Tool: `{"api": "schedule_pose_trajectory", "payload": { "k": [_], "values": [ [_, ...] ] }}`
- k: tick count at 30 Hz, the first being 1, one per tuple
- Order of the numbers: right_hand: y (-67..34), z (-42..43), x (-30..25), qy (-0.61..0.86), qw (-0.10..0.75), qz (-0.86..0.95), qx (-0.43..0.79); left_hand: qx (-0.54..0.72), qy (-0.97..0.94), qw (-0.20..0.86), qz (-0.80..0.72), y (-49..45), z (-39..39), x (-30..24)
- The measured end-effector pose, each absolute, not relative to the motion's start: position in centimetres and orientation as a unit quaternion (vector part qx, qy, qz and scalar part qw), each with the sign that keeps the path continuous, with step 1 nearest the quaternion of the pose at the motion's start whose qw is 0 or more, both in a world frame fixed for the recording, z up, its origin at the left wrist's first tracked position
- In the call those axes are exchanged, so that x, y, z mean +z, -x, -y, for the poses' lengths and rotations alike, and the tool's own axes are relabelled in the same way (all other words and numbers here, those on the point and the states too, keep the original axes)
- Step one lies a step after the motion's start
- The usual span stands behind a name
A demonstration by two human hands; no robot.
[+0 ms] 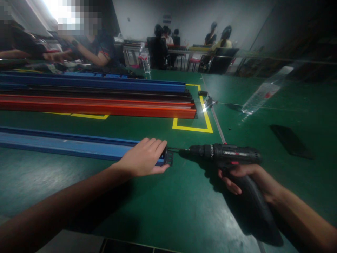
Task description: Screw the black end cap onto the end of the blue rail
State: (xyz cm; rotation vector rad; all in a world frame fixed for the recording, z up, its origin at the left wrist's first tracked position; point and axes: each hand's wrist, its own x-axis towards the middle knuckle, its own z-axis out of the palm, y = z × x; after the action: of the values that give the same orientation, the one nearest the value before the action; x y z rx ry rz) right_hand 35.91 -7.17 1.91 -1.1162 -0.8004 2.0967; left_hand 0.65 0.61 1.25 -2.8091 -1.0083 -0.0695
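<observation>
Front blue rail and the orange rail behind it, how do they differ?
The left hand grips one end of the front blue rail; no hand is seen on the orange rail. The front blue rail lies apart, nearer the wearer; the orange rail lies alongside a black rail. Both are long and run past the picture's left edge.

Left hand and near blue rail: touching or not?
Touching. The head view shows the left hand wrapped over the near blue rail at its end facing the drill, with no gap visible between them.
</observation>
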Motion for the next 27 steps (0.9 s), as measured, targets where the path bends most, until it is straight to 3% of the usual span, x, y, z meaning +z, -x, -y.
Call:
{"api": "schedule_pose_trajectory", "payload": {
  "k": [27],
  "values": [
    [-36.06,6.96,1.61,0.408,0.309,0.277,0.814,-0.015,0.938,0.08,0.336,-0.76,-0.61,1.48]
  ]
}}
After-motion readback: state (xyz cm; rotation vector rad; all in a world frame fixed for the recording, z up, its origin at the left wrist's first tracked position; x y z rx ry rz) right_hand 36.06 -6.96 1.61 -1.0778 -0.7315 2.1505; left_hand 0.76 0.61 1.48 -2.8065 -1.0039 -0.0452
